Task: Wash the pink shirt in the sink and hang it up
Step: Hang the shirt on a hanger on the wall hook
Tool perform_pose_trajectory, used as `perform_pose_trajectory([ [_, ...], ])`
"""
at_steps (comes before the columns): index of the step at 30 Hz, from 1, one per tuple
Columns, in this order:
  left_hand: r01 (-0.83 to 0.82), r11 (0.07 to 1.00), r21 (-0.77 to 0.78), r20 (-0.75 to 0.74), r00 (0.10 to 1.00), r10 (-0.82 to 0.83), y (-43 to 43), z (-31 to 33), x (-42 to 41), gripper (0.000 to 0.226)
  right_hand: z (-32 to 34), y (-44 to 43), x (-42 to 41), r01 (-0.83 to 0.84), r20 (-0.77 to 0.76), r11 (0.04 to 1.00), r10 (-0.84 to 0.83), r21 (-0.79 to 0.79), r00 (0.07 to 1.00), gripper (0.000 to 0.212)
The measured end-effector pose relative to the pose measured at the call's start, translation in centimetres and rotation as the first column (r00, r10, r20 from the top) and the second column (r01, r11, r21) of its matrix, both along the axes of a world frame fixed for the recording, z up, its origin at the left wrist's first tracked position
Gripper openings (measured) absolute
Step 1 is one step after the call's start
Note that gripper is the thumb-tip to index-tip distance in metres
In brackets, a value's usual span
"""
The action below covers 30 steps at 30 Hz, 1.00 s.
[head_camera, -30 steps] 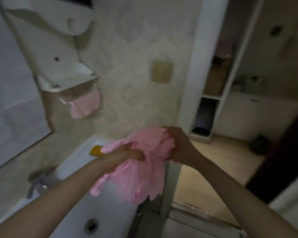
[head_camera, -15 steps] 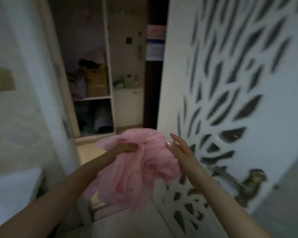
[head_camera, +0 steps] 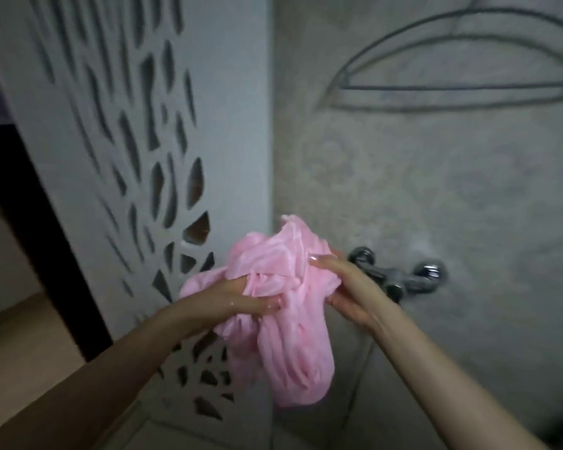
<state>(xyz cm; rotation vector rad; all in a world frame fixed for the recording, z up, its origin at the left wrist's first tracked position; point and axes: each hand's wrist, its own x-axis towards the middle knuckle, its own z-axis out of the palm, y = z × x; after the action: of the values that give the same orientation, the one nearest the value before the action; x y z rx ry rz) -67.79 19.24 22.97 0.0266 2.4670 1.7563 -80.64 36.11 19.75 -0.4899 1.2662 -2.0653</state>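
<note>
Grey mottled wall [head_camera: 436, 196] fills the dim space beyond my hands, and the whole view is slightly blurred. High above my right hand [head_camera: 345, 287] a wire hanger [head_camera: 452, 89] lies flat against that wall; a second curved line runs close beside it, and I cannot tell whether that is its shadow or another hanger. Just beyond the same hand, and partly hidden by it, a chrome tap [head_camera: 403, 277] juts from the wall, and a thin hose [head_camera: 361, 378] drops from it past the underside of my right wrist. Beyond my left hand [head_camera: 238, 303] stands a white door [head_camera: 117, 151] pierced with leaf-shaped cut-outs, and further out on that side are a dark gap and a strip of pale floor [head_camera: 30, 352]. The shirt [head_camera: 283, 306] is pink, finely ribbed and crumpled into a loose wad, held up in the air between my two hands in front of the corner where door and wall meet. My left hand grips it from the side, fingers sunk into the folds and thumb lying over the top, with small drops glinting on the back of the hand. My right hand pinches the other side, fingers laid along the upper folds and thumb underneath. A peak of cloth stands up above both hands, and a long, limp lobe hangs well below them.
</note>
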Motion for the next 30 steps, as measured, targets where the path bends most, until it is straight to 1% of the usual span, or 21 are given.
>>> perform_pose_trajectory([
  [2,0.050,0.998,-0.042,0.074,0.996,-0.047,2.6,-0.5,-2.5,0.016,0.3,3.2,-0.3,0.171,-0.012,0.985,-0.171,-0.021,0.985,0.072],
  [3,0.070,0.997,-0.031,0.088,0.994,-0.067,3.7,-0.6,-3.4,0.015,0.3,4.7,-0.4,0.253,-0.011,0.967,-0.254,-0.021,0.967,0.073],
  [5,0.096,0.995,0.015,0.078,0.992,-0.096,5.4,-0.6,-4.6,0.024,0.6,7.1,-0.1,0.374,-0.015,0.926,-0.375,-0.047,0.927,0.069],
  [7,0.200,0.977,0.075,0.057,0.977,-0.204,6.4,-0.2,-5.6,0.036,1.0,8.9,0.2,0.460,-0.028,0.885,-0.463,-0.076,0.886,0.064],
  [10,0.259,0.962,0.084,-0.036,0.966,-0.257,8.0,0.9,-5.8,0.068,2.6,11.1,0.4,0.539,-0.042,0.833,-0.547,-0.122,0.836,0.075],
  [11,0.265,0.954,0.140,-0.070,0.964,-0.257,8.3,0.9,-6.1,0.073,3.0,11.6,0.3,0.560,-0.018,0.815,-0.569,-0.150,0.822,0.080],
  [12,0.249,0.943,0.221,-0.076,0.968,-0.238,8.6,1.1,-6.3,0.069,3.5,12.1,0.4,0.570,0.032,0.804,-0.574,-0.168,0.819,0.082],
  [13,0.230,0.912,0.339,-0.085,0.973,-0.214,8.9,1.1,-6.7,0.058,3.8,12.5,0.2,0.588,0.067,0.790,-0.586,-0.172,0.807,0.079],
  [15,0.194,0.814,0.547,-0.026,0.976,-0.215,9.6,1.8,-7.3,0.040,4.6,12.9,0.3,0.610,0.102,0.766,-0.603,-0.201,0.791,0.053],
  [17,0.192,0.795,0.576,0.007,0.971,-0.239,10.6,3.1,-7.4,0.035,5.8,12.9,0.9,0.678,0.035,0.719,-0.682,-0.154,0.731,0.020],
  [18,0.185,0.804,0.566,0.018,0.971,-0.237,11.0,3.6,-7.5,0.032,6.1,13.3,0.6,0.653,0.003,0.735,-0.664,-0.185,0.748,0.025],
  [19,0.168,0.819,0.548,0.028,0.975,-0.218,11.4,4.0,-7.7,0.028,6.6,13.5,0.7,0.617,-0.028,0.764,-0.632,-0.188,0.774,0.038],
  [20,0.157,0.840,0.520,0.024,0.980,-0.198,12.0,4.9,-7.6,0.024,7.1,13.6,0.8,0.567,-0.089,0.809,-0.583,-0.155,0.807,0.040],
  [21,0.129,0.855,0.503,0.003,0.989,-0.151,12.3,5.6,-7.9,0.019,7.7,13.9,0.7,0.514,-0.153,0.853,-0.522,-0.096,0.839,0.026],
  [22,0.093,0.867,0.490,-0.030,0.996,-0.090,12.5,6.4,-8.3,0.017,8.5,14.3,0.2,0.461,-0.209,0.885,-0.463,-0.058,0.862,0.025],
  [23,0.026,0.875,0.484,-0.078,0.997,0.014,12.6,7.2,-9.0,0.018,9.4,15.0,-0.4,0.466,-0.305,0.885,-0.441,0.012,0.844,0.041],
  [24,-0.056,0.877,0.478,-0.126,0.983,0.131,12.9,8.4,-9.3,0.027,10.0,15.9,-1.2,0.469,-0.367,0.882,-0.423,0.040,0.828,0.046],
  [25,-0.118,0.868,0.482,-0.170,0.959,0.225,13.0,9.4,-10.0,0.032,11.0,16.8,-1.3,0.445,-0.387,0.895,-0.397,0.040,0.832,0.046],
  [26,-0.164,0.846,0.507,-0.190,0.936,0.295,13.3,10.7,-10.2,0.027,11.9,17.6,-1.6,0.433,-0.390,0.901,-0.388,0.031,0.835,0.046],
  [28,-0.156,0.828,0.538,-0.220,0.923,0.316,14.5,12.9,-10.4,0.020,13.6,18.8,-2.0,0.429,-0.448,0.903,-0.382,0.004,0.809,0.047],
  [30,-0.130,0.821,0.555,-0.243,0.919,0.310,16.3,14.4,-10.9,0.025,15.3,19.1,-1.9,0.424,-0.566,0.905,-0.332,0.035,0.755,0.050],
])
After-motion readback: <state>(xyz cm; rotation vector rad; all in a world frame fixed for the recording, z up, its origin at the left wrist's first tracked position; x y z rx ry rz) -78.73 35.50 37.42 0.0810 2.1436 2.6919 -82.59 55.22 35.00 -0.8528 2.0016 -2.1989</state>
